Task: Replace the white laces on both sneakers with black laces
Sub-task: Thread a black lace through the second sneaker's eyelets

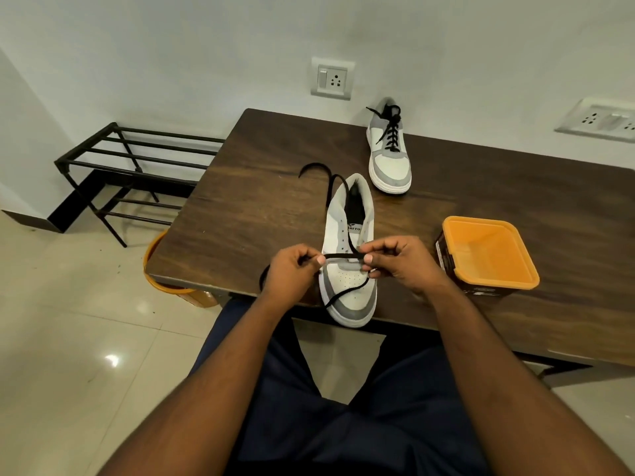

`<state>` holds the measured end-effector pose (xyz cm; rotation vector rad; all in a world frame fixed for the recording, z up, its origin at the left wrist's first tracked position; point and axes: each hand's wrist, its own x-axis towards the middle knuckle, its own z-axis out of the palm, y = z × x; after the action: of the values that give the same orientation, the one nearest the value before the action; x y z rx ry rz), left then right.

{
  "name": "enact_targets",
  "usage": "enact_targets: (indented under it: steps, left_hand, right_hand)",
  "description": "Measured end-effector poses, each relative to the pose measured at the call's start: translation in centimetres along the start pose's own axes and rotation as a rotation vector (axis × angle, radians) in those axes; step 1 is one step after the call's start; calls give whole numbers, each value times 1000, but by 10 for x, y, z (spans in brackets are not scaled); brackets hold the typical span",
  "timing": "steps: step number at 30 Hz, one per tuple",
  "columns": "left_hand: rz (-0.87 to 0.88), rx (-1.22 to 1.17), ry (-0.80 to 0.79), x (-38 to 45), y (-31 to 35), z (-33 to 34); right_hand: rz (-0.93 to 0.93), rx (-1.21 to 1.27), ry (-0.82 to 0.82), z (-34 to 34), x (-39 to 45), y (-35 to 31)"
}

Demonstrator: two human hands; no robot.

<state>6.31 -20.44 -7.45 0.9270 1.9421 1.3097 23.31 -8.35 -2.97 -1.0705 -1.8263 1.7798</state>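
Dark wood-grain table (pixel 498 207) fills the middle of the view and serves as the landmark, its far edge against a pale wall. Left of the table, on the tiled floor, stands a black metal rack (pixel 130 166). Under the table's near-left corner an orange bin (pixel 161 280) peeks out, mostly hidden. On the table's right part sits an orange tub (pixel 488 255), lidless and open upward, with a dark label on its side.

Near sneaker (pixel 348 255), white and grey, lies at the table's near edge with its toe poking slightly over the edge and its heel toward the wall. Far sneaker (pixel 390 152) rests close to the table's back edge, already threaded with black laces (the ends lie loose at its collar).

Left hand (pixel 292 269) and right hand (pixel 402 262) hover over the near sneaker's forefoot, each pinching the black lace (pixel 342 257) between thumb and curled fingers, so a short stretch runs taut and level between them across the lowest eyelets. One end trails up past the tongue and curls onto the table beyond the heel; another part loops down over the toe. How many eyelets it passes through I cannot tell.
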Motion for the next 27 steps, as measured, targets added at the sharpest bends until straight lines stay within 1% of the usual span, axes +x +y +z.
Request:
enact_targets:
  steps: [3, 6, 7, 9, 12, 17, 22, 25, 27]
  left_hand:
    - [14, -16, -100, 1, 2, -2]
    - [104, -164, -250, -2, 22, 5]
    - [144, -190, -254, -2, 25, 9]
    - [180, -219, -178, -2, 28, 14]
    - [146, -307, -94, -2, 24, 16]
    - [43, -214, 77, -2, 15, 18]
    - [48, -14, 149, 1, 9, 20]
    - [70, 41, 148, 2, 4, 22]
    - [72, 52, 148, 2, 3, 24]
  right_hand:
    - [-26, 31, 72, 7, 1, 0]
    - [-70, 47, 93, 21, 1, -2]
    - [-80, 58, 81, 25, 2, -3]
    - [-76, 80, 49, 29, 3, -4]
    - [-65, 113, 40, 30, 5, -3]
    - [-56, 93, 134, 32, 9, 5]
    - [-12, -50, 319, 36, 16, 16]
    - [17, -167, 333, 38, 18, 17]
    - [-9, -302, 334, 42, 18, 18]
